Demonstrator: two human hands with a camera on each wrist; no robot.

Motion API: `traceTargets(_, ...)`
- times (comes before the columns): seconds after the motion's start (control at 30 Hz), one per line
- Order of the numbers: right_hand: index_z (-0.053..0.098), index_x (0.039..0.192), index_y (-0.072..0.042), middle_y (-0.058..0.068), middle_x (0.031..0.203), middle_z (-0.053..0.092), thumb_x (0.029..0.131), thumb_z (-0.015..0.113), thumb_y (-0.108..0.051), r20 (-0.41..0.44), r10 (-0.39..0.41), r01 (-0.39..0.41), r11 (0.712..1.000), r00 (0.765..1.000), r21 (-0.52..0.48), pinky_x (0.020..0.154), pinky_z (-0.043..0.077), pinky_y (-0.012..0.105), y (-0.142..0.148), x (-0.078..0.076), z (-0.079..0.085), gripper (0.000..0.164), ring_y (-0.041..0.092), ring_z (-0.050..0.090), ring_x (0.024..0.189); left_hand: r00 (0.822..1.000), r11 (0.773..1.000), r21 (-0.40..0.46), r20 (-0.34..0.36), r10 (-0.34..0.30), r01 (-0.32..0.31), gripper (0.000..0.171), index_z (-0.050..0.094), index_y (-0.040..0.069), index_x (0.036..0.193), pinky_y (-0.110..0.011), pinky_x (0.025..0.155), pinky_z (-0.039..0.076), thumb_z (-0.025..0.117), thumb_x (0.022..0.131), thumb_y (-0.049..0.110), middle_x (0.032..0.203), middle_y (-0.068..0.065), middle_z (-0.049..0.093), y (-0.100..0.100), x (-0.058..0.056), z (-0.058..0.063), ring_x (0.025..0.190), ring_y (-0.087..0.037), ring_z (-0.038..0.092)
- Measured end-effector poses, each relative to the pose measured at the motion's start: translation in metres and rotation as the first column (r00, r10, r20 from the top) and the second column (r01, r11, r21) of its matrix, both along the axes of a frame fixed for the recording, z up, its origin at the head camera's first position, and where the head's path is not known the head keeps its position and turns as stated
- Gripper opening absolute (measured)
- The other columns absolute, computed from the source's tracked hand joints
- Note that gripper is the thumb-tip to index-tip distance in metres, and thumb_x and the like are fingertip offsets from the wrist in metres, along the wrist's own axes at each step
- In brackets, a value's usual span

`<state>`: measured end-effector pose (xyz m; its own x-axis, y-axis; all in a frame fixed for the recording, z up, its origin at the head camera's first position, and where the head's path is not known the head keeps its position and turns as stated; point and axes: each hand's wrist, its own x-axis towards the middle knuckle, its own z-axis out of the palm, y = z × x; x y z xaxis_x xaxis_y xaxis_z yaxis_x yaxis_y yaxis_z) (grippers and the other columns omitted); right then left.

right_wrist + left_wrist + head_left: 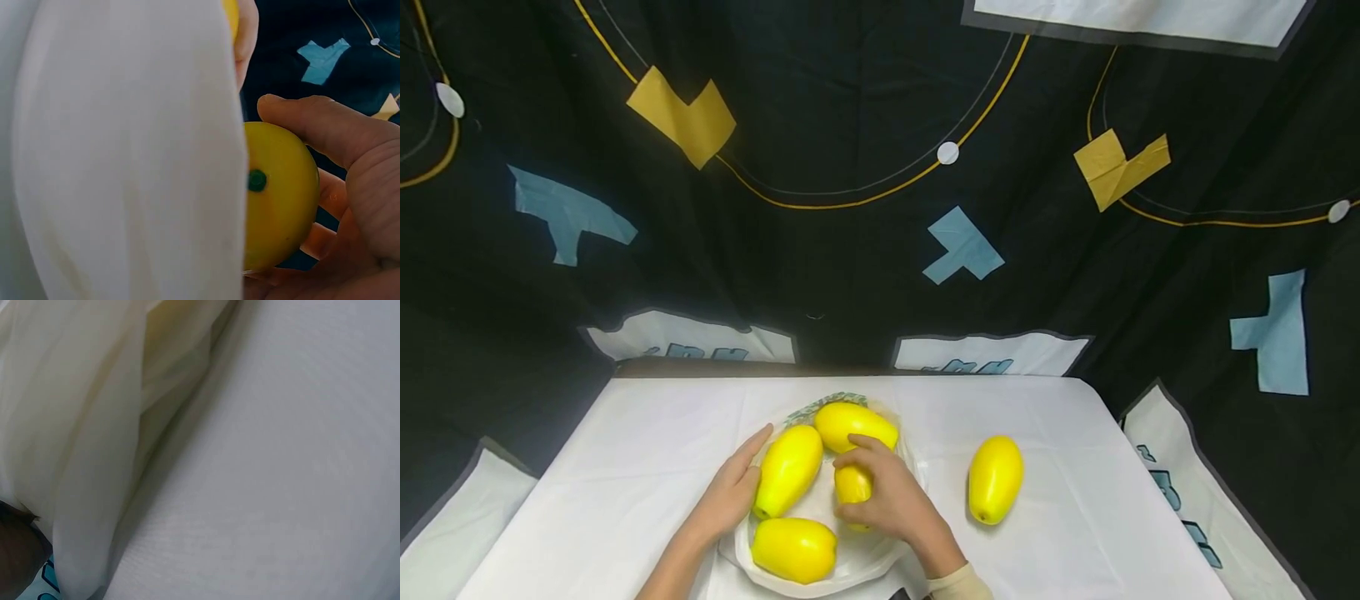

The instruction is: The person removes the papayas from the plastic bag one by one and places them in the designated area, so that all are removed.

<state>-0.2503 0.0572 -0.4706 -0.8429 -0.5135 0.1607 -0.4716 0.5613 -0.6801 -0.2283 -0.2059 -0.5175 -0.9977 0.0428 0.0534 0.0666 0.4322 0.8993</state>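
Note:
A white plastic bag (811,493) lies spread open on the table with several yellow mangoes in it. My right hand (887,490) reaches in from the right and grips one mango (852,483), thumb and fingers round its sides. The right wrist view shows this mango (281,194) end-on with a green stem spot, partly hidden by the bag wall (131,150). My left hand (727,497) rests along the bag's left side with fingers extended, beside the upright-lying mango (790,469). Two others are a back mango (853,425) and a front mango (793,550).
A single mango (996,480) lies on the white tablecloth (1060,533) to the right of the bag. Behind the table hangs a dark patterned cloth (835,275). In the left wrist view, bag folds (81,425) hang beside the tablecloth.

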Motion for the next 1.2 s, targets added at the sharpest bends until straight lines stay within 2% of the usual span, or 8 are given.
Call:
traceTargets(0.13,0.067,0.110,-0.036,0.000,0.146,0.046,0.067,0.085,-0.019,0.002,-0.007,0.007,1.000,1.000,-0.025,0.100,0.043,0.055,0.003,0.001,0.003,0.050,0.030,0.046,0.128,1.000,1.000,-0.012,0.009,-0.002,0.002,0.058,0.024,0.011,0.155,-0.059,0.116,0.014,0.031,0.098,0.001,0.160,-0.012,0.022,-0.001,0.001,-0.002,0.146,-0.035,0.016)
traceTargets(0.3,0.068,0.109,-0.033,0.000,0.146,0.047,0.067,0.084,-0.018,-0.035,-0.018,0.017,1.000,0.999,-0.024,0.099,0.043,0.055,0.006,0.002,0.008,0.048,0.031,0.047,0.128,1.000,1.000,-0.023,0.004,-0.001,0.001,0.058,0.024,0.009,0.155,-0.059,0.115,0.014,0.031,0.098,0.000,0.159,-0.012,0.023,-0.004,0.003,-0.003,0.146,-0.035,0.017)
traceTargets(0.77,0.068,0.111,-0.028,-0.002,0.147,0.045,0.065,0.084,-0.016,-0.058,-0.072,0.067,0.993,0.996,-0.096,0.098,0.047,0.047,0.025,-0.004,0.021,0.050,0.025,0.046,0.130,1.000,1.000,-0.019,0.004,-0.001,0.001,0.058,0.023,0.010,0.155,-0.059,0.116,0.014,0.031,0.099,0.001,0.160,-0.012,0.022,-0.003,0.003,-0.003,0.146,-0.035,0.016)
traceTargets(1.03,0.068,0.110,-0.029,-0.006,0.145,0.045,0.066,0.085,-0.016,-0.082,-0.146,0.137,0.985,0.986,-0.105,0.096,0.048,0.045,0.041,-0.007,0.029,0.049,0.025,0.049,0.126,1.000,1.000,-0.010,-0.004,-0.009,0.009,0.056,0.024,0.011,0.155,-0.059,0.116,0.014,0.032,0.100,0.002,0.159,-0.011,0.023,-0.001,0.001,0.000,0.146,-0.035,0.017)
traceTargets(1.2,0.068,0.109,-0.029,-0.003,0.145,0.047,0.067,0.086,-0.015,-0.105,-0.185,0.172,0.978,0.977,-0.119,0.093,0.050,0.046,0.050,-0.008,0.034,0.047,0.029,0.051,0.124,1.000,1.000,-0.010,-0.003,-0.010,0.010,0.057,0.024,0.011,0.155,-0.059,0.116,0.014,0.031,0.100,0.002,0.159,-0.012,0.023,-0.001,0.000,0.001,0.146,-0.036,0.016)
